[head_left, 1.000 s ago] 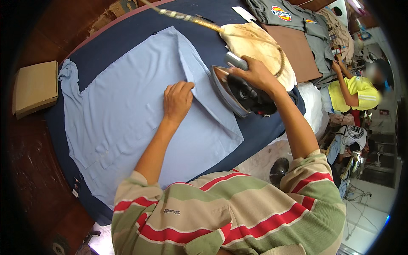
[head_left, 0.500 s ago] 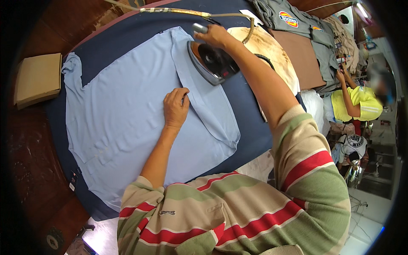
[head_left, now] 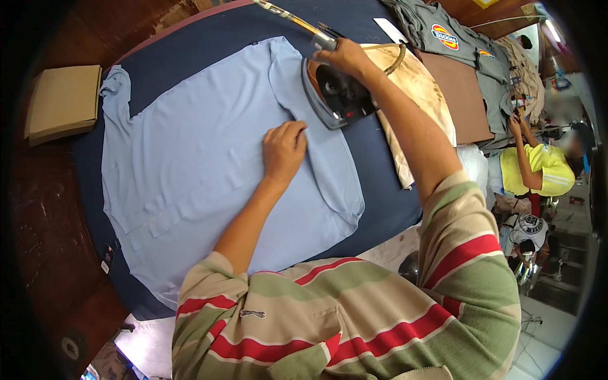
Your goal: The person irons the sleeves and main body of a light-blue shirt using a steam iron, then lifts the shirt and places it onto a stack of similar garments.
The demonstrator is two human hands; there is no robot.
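Observation:
A light-blue garment (head_left: pixel 196 145), cloth with a long folded strip along its right edge, lies spread on a dark navy padded ironing surface (head_left: pixel 392 209). My left hand (head_left: pixel 285 151) rests on it, thumb and fingertips pinched at the edge of the folded strip. Farther right, my right hand (head_left: pixel 347 58) is wrapped round the handle of an iron (head_left: pixel 342 95). The iron is tilted on the strip's outer side, its metal rim towards the garment. The right hand partly hides the handle.
A cardboard box (head_left: pixel 63 104) stands at the left. On the right lie a stained tan cloth (head_left: pixel 405 82), a brown board (head_left: pixel 457 95) and grey garments (head_left: pixel 437 28). A hose (head_left: pixel 285 14) runs to the iron. Beyond, a person in yellow (head_left: pixel 538 170) works.
My left hand has slid right along with the strip's edge, fingers now pinched closer to the iron. The iron and my right hand have shifted slightly right and nearer. The whole view has moved a little.

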